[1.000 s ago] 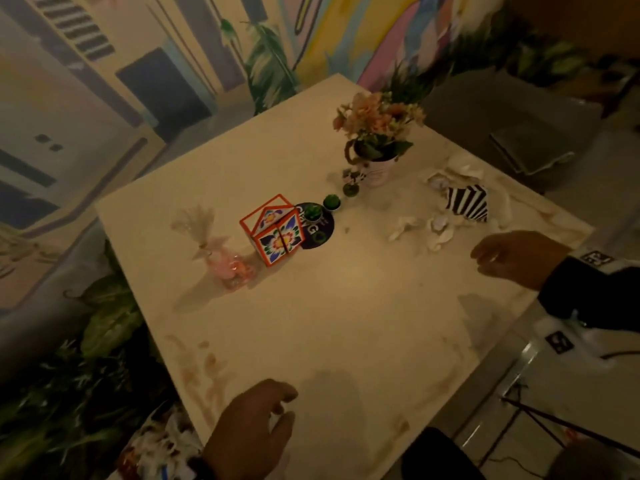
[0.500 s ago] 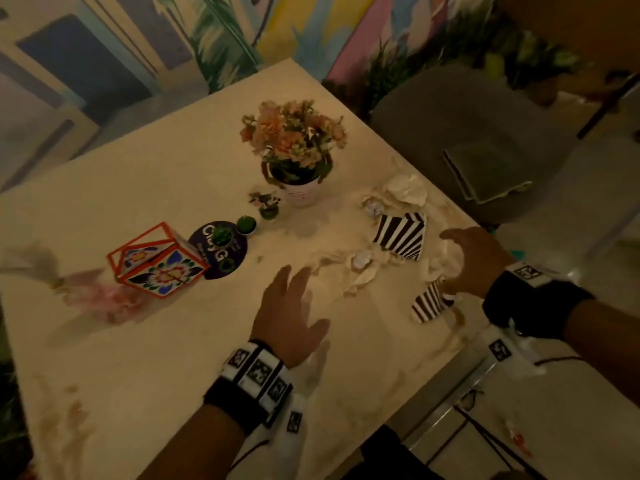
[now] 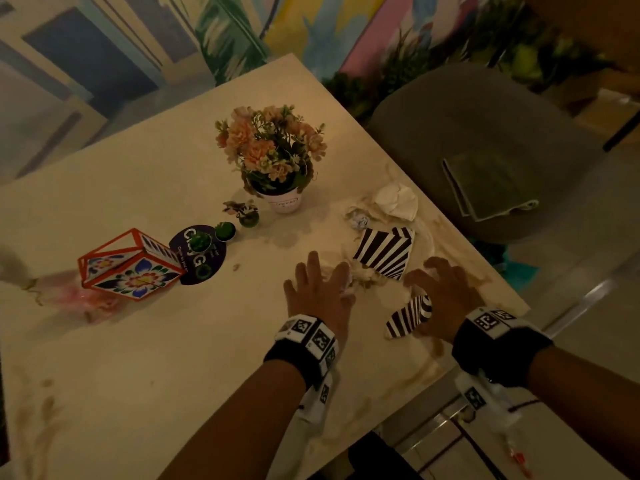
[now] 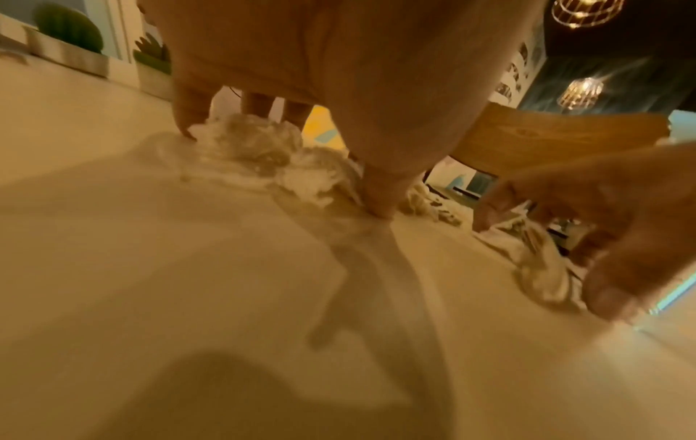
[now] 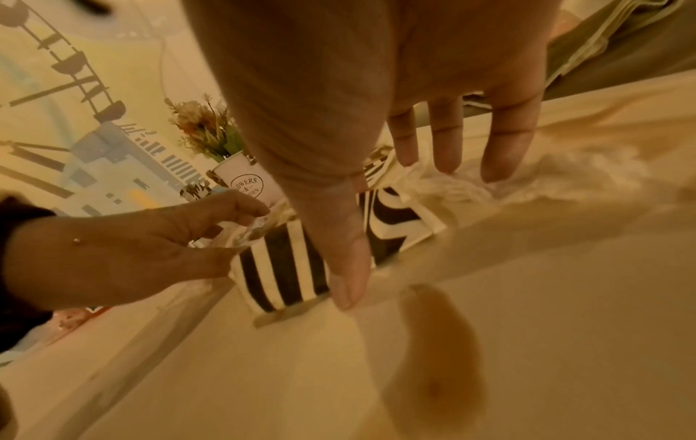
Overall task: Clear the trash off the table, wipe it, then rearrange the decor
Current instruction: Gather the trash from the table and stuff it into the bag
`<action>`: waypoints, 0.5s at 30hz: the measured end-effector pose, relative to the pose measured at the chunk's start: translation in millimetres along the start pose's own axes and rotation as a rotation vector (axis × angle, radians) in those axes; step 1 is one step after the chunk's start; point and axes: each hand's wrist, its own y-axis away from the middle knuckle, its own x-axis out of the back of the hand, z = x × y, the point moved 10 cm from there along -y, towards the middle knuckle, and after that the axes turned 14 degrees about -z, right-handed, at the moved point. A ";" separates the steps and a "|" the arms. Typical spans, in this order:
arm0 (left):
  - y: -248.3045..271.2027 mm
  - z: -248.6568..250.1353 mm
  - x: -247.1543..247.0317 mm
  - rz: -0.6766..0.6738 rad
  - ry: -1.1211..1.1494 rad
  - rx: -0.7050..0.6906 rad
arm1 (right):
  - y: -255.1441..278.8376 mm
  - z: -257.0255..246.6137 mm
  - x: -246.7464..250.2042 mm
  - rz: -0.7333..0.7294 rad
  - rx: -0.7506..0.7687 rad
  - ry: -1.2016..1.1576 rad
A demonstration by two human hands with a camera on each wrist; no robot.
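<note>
Trash lies near the table's right edge (image 3: 498, 289). My left hand (image 3: 329, 271) is down on a crumpled white tissue (image 3: 362, 280) (image 4: 244, 146), its fingers and thumb curling round the clump. My right hand (image 3: 420, 278) (image 5: 399, 235) is spread with straight fingers: the fingertips (image 5: 493, 172) touch another white tissue (image 5: 448, 184), the thumb rests on a folded striped napkin (image 3: 410, 315) (image 5: 278, 262). A second striped napkin (image 3: 384, 252) lies flat just beyond both hands. Farther back are a white wad (image 3: 396, 200) and a small foil ball (image 3: 358, 220).
Decor stands at mid-table: a flower pot (image 3: 282, 199), small green plants (image 3: 225, 232), a dark round coaster (image 3: 199, 254), an orange patterned box (image 3: 131, 268) and a pink bag (image 3: 69, 296). A grey chair (image 3: 485, 140) with a folded cloth (image 3: 491, 188) stands beyond the right edge. Brown stains mark the tabletop.
My left hand has come from the near edge across the table onto the white tissue. My right hand has stayed by the striped napkin, lowering its fingers onto the tissue.
</note>
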 end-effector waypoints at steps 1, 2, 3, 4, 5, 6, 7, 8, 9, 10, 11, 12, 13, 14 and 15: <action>1.3 3.7 -0.5 0.026 -0.021 -0.020 | -0.5 -2.4 1.3 0.002 0.025 -0.018; 2.1 7.2 -1.0 0.054 -0.035 -0.047 | -0.4 -5.3 3.1 0.013 0.051 -0.024; 3.2 10.1 0.1 0.087 -0.035 -0.077 | -1.1 -8.0 4.0 0.024 0.076 -0.019; 3.2 12.4 1.0 0.116 -0.016 -0.109 | -2.0 -10.7 4.2 0.035 0.099 -0.011; 3.3 14.0 1.8 0.134 0.020 -0.139 | -2.7 -13.1 3.3 0.039 0.114 -0.008; 2.7 14.1 1.9 0.143 0.058 -0.161 | -3.4 -16.2 2.7 0.048 0.133 -0.011; 2.4 13.1 0.7 0.147 0.089 -0.172 | -3.2 -18.8 2.5 0.060 0.148 -0.026; 1.8 11.3 -0.4 0.149 0.111 -0.182 | -3.3 -20.2 2.3 0.074 0.154 -0.052; 2.0 9.0 -2.0 0.140 0.137 -0.188 | -3.2 -19.6 2.0 0.084 0.148 -0.087; 2.8 5.7 -2.7 0.135 0.172 -0.191 | -3.5 -17.5 1.1 0.087 0.137 -0.126; 5.3 0.5 -1.9 0.131 0.219 -0.185 | -2.7 -15.8 -0.1 0.082 0.130 -0.164; 8.2 -6.9 -0.8 0.133 0.274 -0.173 | -0.8 -15.3 -0.4 0.084 0.135 -0.196; 11.6 -17.1 1.2 0.144 0.330 -0.141 | 2.0 -14.8 1.0 0.095 0.142 -0.224; 14.7 -29.0 2.9 0.152 0.378 -0.100 | 6.6 -15.0 5.4 0.118 0.153 -0.247; 18.5 -41.3 5.6 0.165 0.434 -0.058 | 12.5 -14.2 11.5 0.145 0.156 -0.270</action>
